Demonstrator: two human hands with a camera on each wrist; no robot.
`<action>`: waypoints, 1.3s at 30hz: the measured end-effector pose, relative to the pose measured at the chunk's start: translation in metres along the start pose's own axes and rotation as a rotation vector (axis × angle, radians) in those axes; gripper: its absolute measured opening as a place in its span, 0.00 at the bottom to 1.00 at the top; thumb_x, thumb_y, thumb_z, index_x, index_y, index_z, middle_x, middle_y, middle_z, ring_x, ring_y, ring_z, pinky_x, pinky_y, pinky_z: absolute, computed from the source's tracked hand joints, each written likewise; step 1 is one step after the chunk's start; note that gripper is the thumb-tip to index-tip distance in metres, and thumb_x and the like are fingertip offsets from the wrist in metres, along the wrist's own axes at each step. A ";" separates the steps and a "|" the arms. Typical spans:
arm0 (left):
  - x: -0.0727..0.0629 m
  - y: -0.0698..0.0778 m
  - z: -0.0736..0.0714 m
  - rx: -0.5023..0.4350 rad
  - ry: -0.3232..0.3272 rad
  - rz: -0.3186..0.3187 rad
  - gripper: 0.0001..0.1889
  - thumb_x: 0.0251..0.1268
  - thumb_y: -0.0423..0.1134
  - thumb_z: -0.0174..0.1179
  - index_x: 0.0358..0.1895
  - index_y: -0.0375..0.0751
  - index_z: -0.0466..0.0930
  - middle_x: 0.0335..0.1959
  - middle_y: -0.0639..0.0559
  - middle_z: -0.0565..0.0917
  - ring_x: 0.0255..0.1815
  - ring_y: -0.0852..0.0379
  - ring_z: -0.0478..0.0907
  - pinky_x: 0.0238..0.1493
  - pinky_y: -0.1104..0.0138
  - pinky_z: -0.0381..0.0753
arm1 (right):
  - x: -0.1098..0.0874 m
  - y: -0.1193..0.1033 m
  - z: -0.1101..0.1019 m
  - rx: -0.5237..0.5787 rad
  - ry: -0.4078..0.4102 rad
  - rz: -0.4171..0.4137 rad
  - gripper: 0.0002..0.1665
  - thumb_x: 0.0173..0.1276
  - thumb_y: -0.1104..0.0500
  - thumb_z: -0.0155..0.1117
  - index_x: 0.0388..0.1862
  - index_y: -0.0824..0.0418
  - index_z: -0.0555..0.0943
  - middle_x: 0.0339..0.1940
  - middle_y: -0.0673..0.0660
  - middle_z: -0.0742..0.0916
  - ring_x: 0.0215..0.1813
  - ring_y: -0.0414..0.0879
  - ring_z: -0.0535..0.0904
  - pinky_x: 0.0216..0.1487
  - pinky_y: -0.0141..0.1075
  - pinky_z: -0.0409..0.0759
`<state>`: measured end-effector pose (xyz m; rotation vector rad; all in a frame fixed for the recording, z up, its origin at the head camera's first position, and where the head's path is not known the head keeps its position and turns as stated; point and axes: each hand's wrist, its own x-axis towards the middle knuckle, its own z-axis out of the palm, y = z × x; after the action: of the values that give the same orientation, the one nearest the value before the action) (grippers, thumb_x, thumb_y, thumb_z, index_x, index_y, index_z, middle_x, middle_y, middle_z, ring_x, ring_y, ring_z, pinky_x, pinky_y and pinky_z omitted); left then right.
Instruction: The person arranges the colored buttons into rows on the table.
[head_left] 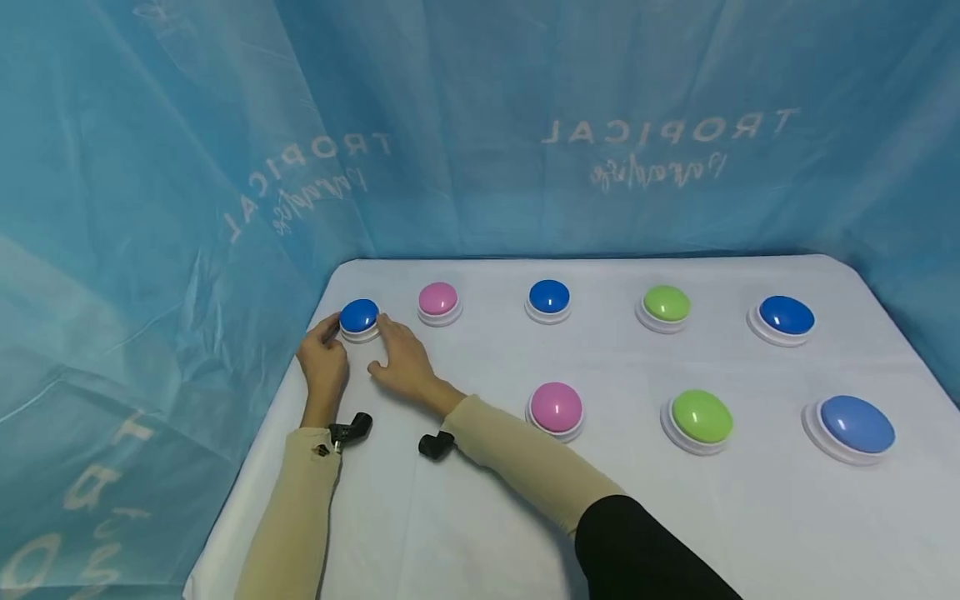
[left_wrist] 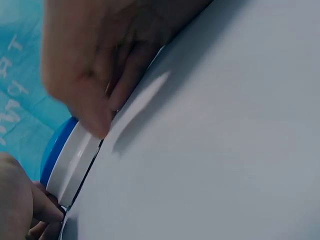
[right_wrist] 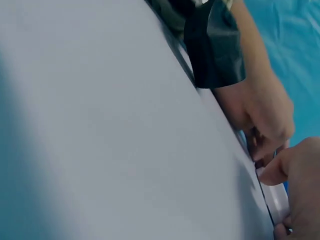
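Note:
At the table's far left corner, a blue dome push button (head_left: 359, 314) with a white round base stands between my two hands. My left hand (head_left: 325, 358) holds its left side, fingers bent against the base. From the right, my right hand (head_left: 406, 360) holds the other side with its fingertips, and its thumb stands out toward the near side. In the left wrist view, the white base (left_wrist: 75, 157) sits close to the tabletop with fingertips at both ends. The right wrist view shows only a strip of the base (right_wrist: 276, 200), mostly covered by my right hand (right_wrist: 306, 185).
More dome buttons stand on the white table (head_left: 465, 517): a pink button (head_left: 438, 298) nearest, a blue button (head_left: 549, 297), a green button (head_left: 667, 304), a pink button (head_left: 556, 407) and others rightward. Blue curtains (head_left: 480, 167) hang behind and at the left.

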<state>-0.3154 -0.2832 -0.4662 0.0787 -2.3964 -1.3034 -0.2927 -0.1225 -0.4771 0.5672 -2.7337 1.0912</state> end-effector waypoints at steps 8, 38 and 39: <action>-0.020 0.022 -0.008 -0.012 -0.034 0.133 0.22 0.67 0.18 0.55 0.61 0.32 0.85 0.56 0.34 0.88 0.60 0.40 0.86 0.68 0.53 0.81 | -0.053 -0.009 -0.024 -0.025 0.010 -0.053 0.51 0.69 0.55 0.63 0.86 0.65 0.54 0.87 0.60 0.62 0.86 0.53 0.61 0.84 0.41 0.61; -0.108 0.061 -0.032 -0.147 -0.488 0.269 0.16 0.62 0.16 0.63 0.46 0.37 0.90 0.43 0.44 0.91 0.43 0.55 0.82 0.48 0.78 0.79 | -0.236 -0.009 -0.098 -0.010 -0.185 -0.258 0.47 0.73 0.53 0.64 0.85 0.64 0.58 0.89 0.58 0.58 0.88 0.52 0.55 0.84 0.46 0.62; -0.110 0.060 -0.032 -0.144 -0.487 0.271 0.16 0.62 0.16 0.64 0.46 0.37 0.90 0.43 0.44 0.91 0.42 0.55 0.82 0.48 0.78 0.79 | -0.237 -0.009 -0.098 -0.019 -0.194 -0.260 0.48 0.73 0.52 0.65 0.86 0.63 0.57 0.89 0.58 0.57 0.88 0.52 0.54 0.84 0.46 0.63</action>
<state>-0.1944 -0.2488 -0.4375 -0.6520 -2.5626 -1.4839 -0.0716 0.0074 -0.4637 1.0424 -2.7208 0.9927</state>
